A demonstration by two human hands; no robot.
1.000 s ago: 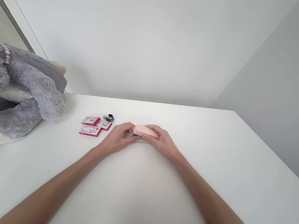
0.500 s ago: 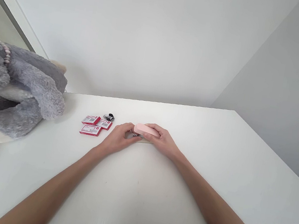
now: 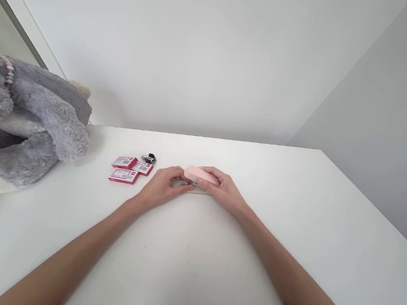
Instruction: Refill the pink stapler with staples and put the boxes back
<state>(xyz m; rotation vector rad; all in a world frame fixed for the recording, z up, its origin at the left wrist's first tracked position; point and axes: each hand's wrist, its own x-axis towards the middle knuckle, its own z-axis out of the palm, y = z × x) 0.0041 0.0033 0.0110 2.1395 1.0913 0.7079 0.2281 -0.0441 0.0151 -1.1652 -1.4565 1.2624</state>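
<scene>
A pink stapler [image 3: 203, 175] lies on the white table with its pink top tilted up from a pale base [image 3: 200, 191]. My right hand [image 3: 221, 189] is wrapped round the rear of the stapler, thumb along the near side and fingers over the far side. At the front end, my left hand [image 3: 165, 183] curls its thumb and fingers round the base, close to the metal part [image 3: 187, 184] that shows between top and base. The tips of the left fingers are partly hidden behind the stapler's top.
Several red and white small boxes [image 3: 123, 176] are stacked left of my left hand. Behind them sits a black and silver staple remover [image 3: 149, 158]. A large grey plush toy [image 3: 49, 116] takes up the table's left end. A white wall [image 3: 211, 60] rises behind the table.
The stapler's top has lifted very slightly and the gap to its base looks a little wider. Both hands stay in nearly the same place.
</scene>
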